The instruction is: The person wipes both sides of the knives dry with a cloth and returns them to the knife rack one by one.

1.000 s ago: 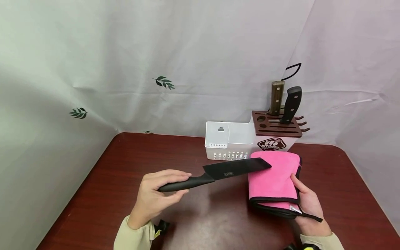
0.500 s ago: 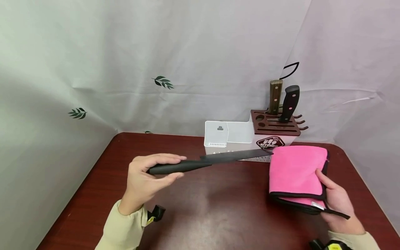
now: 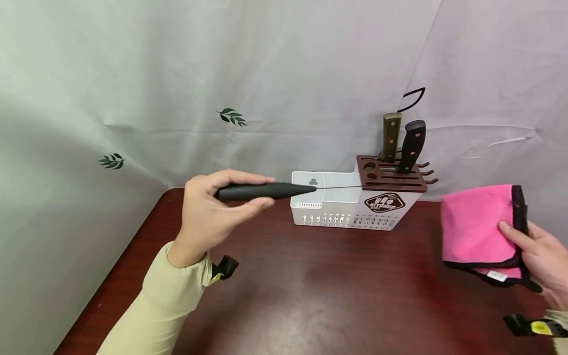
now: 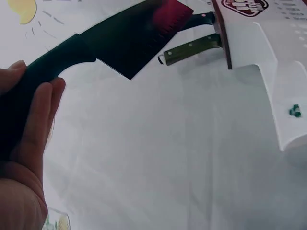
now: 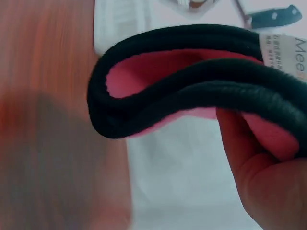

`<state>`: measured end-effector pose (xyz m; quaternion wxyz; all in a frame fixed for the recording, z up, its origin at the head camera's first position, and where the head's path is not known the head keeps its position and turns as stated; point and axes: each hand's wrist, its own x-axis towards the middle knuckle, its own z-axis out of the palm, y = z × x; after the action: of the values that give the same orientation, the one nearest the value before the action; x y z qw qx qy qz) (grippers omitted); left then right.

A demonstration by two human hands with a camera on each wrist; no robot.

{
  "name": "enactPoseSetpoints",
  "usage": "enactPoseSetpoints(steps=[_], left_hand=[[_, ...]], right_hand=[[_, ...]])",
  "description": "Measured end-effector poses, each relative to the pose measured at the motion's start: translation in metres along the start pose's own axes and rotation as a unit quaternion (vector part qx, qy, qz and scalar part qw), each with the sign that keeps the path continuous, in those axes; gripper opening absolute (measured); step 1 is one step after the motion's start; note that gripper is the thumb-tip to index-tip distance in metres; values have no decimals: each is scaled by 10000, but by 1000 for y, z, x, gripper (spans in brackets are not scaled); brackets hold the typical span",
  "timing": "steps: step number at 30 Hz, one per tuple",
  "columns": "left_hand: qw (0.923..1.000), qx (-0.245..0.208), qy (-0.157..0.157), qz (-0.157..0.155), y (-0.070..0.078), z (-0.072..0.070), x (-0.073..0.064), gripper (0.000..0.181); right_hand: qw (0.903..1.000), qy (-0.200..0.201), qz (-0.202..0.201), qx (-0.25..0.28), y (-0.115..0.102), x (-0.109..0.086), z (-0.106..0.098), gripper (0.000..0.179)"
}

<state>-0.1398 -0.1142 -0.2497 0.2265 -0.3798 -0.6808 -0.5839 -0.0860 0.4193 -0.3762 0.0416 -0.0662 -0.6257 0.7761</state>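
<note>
My left hand [image 3: 210, 217] pinches the black handle of a kitchen knife [image 3: 266, 191] between thumb and fingers, above the table. In the head view its blade is seen edge-on, pointing right across the front of the knife block; the left wrist view shows the broad dark blade [image 4: 129, 40]. At the right, my right hand [image 3: 543, 251] grips a folded pink cloth [image 3: 479, 227] with black edging and a small white label. The right wrist view shows the folds of the cloth [image 5: 192, 79] with the thumb pressed against it.
A white knife block [image 3: 346, 219] with a brown slotted top stands at the table's back, with an open compartment on its left. Two knives stand in it, one wooden-handled [image 3: 391, 138], one black-handled [image 3: 411, 146]. Hooks stick out on its right. A pale curtain [image 3: 284, 74] hangs behind the table [image 3: 310, 296].
The knife has risen and turned from showing its flat side to edge-on. My right hand has carried the pink cloth right, away from the blade and the block.
</note>
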Motion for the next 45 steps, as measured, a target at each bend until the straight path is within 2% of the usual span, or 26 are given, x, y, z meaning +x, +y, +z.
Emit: enactPoseSetpoints(steps=[1,3,5,7,11,14,18,20,23,25,29,33,37,40,45], left_hand=[[10000,11,-40,-59,1,2,5,30],[9998,31,-126,-168,2,5,13,29],[9995,14,-233,-221,2,8,20,28],[9991,14,-316,-266,1,11,26,26],[9985,65,-407,-356,0,16,37,23],[9976,234,-475,-437,-1,19,45,22],[9954,482,-612,-565,-2,23,54,22],[9944,493,-676,-645,-2,25,57,22],[9933,421,-772,-753,-3,28,60,22],[9926,367,-830,-804,-3,30,62,22],[9918,348,-906,-832,-3,33,67,21],[9908,377,-966,-874,-6,36,72,20],[9879,349,-1075,-1058,-9,43,81,21],[9857,317,-1167,-1176,-9,50,90,22],[9854,303,-1267,-1098,-9,63,103,23]], right_hand=[[9989,80,-184,-419,-2,4,-4,18],[9885,268,-605,-1356,-6,11,-11,21],[9671,437,-1048,-2279,-8,19,-16,26],[9336,632,-1341,-3262,-10,26,-19,30],[8425,881,-1586,-5072,-13,38,-21,12],[7822,889,-1649,-5942,-12,45,-20,25],[7449,762,-2018,-6313,-4,53,-21,19],[7300,583,-2264,-6422,3,56,-21,20],[7130,190,-2500,-6548,14,62,-18,32],[7045,-175,-2599,-6602,22,65,-14,40],[6809,-846,-2966,-6643,38,71,-5,49],[6538,-1322,-3234,-6712,51,73,5,43],[6291,-1721,-3423,-6764,59,72,9,40],[6238,-1892,-3596,-6676,61,70,9,44],[6330,-2111,-3778,-6418,65,69,7,50]])
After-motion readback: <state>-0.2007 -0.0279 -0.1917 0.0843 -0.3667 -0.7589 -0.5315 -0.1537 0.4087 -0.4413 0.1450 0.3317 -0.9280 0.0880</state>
